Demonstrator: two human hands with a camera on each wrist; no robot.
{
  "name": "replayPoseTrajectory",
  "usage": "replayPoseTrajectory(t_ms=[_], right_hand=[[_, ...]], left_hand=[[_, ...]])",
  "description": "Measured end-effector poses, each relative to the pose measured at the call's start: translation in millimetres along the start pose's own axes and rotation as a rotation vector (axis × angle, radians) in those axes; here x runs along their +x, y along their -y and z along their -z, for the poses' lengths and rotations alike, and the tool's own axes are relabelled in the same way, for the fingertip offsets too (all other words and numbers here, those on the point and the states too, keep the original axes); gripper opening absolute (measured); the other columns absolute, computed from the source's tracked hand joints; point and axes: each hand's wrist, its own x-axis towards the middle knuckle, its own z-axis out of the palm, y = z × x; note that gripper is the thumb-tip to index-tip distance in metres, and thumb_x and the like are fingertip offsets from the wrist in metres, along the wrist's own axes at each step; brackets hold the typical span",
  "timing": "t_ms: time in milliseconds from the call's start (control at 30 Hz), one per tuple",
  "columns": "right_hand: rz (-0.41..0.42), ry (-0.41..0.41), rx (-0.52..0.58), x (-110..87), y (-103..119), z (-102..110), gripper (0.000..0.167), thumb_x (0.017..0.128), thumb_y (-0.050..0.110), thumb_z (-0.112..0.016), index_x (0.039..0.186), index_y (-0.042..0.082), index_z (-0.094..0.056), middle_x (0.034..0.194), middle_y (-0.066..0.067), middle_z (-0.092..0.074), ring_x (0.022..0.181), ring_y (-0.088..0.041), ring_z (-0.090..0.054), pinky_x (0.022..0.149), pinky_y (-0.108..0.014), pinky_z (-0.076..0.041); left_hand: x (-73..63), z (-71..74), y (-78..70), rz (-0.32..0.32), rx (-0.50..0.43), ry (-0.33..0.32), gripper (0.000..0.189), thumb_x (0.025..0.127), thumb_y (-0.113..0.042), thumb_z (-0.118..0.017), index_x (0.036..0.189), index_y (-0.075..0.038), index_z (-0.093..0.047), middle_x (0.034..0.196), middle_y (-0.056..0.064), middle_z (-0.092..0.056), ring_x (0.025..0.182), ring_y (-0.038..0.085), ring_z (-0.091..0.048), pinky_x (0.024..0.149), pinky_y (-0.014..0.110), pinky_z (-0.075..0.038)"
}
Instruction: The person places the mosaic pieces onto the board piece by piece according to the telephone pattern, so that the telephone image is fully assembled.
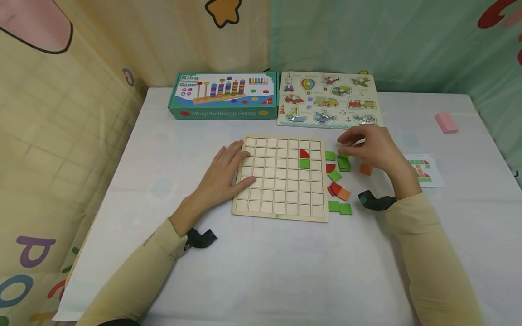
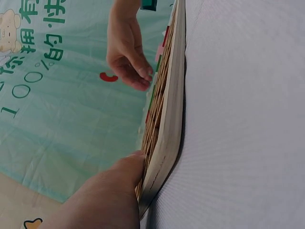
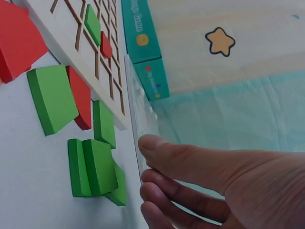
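**A cloth-walled play corner**

From my end of the feed I make this a play space; home or staged booth, I cannot tell. Printed drapes (image 1: pixel 346 36) hang behind and beside the white tabletop (image 1: pixel 265 267), bearing a cartoon star (image 1: pixel 223 12) and bright letters (image 1: pixel 36 241). On it I see a boxed Ring Challenge Game (image 1: pixel 224 97), a puzzle (image 1: pixel 328 100) with vehicle pictures and a wooden grid board (image 1: pixel 279 184) with coloured pieces (image 1: pixel 345 209) beside it.

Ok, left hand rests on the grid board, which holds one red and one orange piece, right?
Orange is wrong: the head view shows the left hand on the grid board, which holds one red piece and one green piece.
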Motion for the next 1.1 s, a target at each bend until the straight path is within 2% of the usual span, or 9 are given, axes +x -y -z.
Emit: replayPoseTrajectory(t_ms=[100,233,533,733,900,1100], right_hand=[[-0.041,0.019,-0.012,1.2,-4.8,0.2,0.034,0.092,0.021,-0.083,0.119,0.002,-0.075,0.113,-0.021,-0.073,0.107,-0.036,-0.067,0.093,-0.050,-0.053],[-0.088,0.027,-0.033,0.8,-9.1,-1.2,0.033,0.092,0.021,-0.083,0.115,0.000,-0.075,0.104,-0.020,-0.072,0.099,-0.035,-0.064,0.085,-0.045,-0.047],[-0.087,0.046,-0.005,1.7,-10.3,-4.0,0.023,0.092,0.016,-0.082,0.109,0.001,-0.076,0.094,-0.014,-0.070,0.089,-0.028,-0.061,0.076,-0.033,-0.045],[-0.090,0.067,-0.004,2.2,-7.9,-4.8,0.030,0.088,0.017,-0.087,0.108,-0.001,-0.074,0.094,-0.014,-0.067,0.091,-0.029,-0.060,0.078,-0.034,-0.046],[-0.090,0.084,-0.013,2.7,-7.8,-5.5,0.032,0.089,0.016,-0.087,0.109,-0.003,-0.070,0.096,-0.016,-0.066,0.093,-0.031,-0.058,0.079,-0.036,-0.046],[-0.070,0.046,0.022,2.8,-8.8,-7.1,0.027,0.092,0.016,-0.083,0.109,0.000,-0.070,0.103,-0.019,-0.069,0.098,-0.033,-0.061,0.082,-0.039,-0.047]], left_hand=[[-0.1,0.4,-0.2,0.002,0.000,0.002,0.070,0.098,-0.053,-0.066,0.147,-0.005,-0.051,0.171,0.016,-0.030,0.162,0.031,-0.022,0.133,0.053,-0.013],[-0.2,0.3,-0.1,0.000,0.001,0.002,0.070,0.098,-0.053,-0.066,0.147,-0.005,-0.051,0.171,0.016,-0.030,0.162,0.031,-0.022,0.133,0.053,-0.013],[0.1,-1.8,2.2,-0.010,0.001,-0.009,0.070,0.098,-0.054,-0.066,0.146,-0.005,-0.052,0.171,0.016,-0.030,0.162,0.031,-0.023,0.133,0.053,-0.014],[-0.8,-2.4,3.0,-0.004,-0.001,-0.006,0.070,0.098,-0.054,-0.066,0.147,-0.005,-0.051,0.171,0.016,-0.030,0.162,0.030,-0.022,0.133,0.053,-0.013],[-0.6,-2.1,2.2,-0.003,-0.004,-0.007,0.070,0.098,-0.054,-0.066,0.146,-0.005,-0.052,0.171,0.016,-0.030,0.162,0.030,-0.022,0.133,0.053,-0.013],[-0.6,-1.1,0.7,-0.006,-0.004,-0.008,0.070,0.098,-0.053,-0.067,0.146,-0.004,-0.052,0.171,0.017,-0.030,0.162,0.031,-0.023,0.133,0.053,-0.013]])
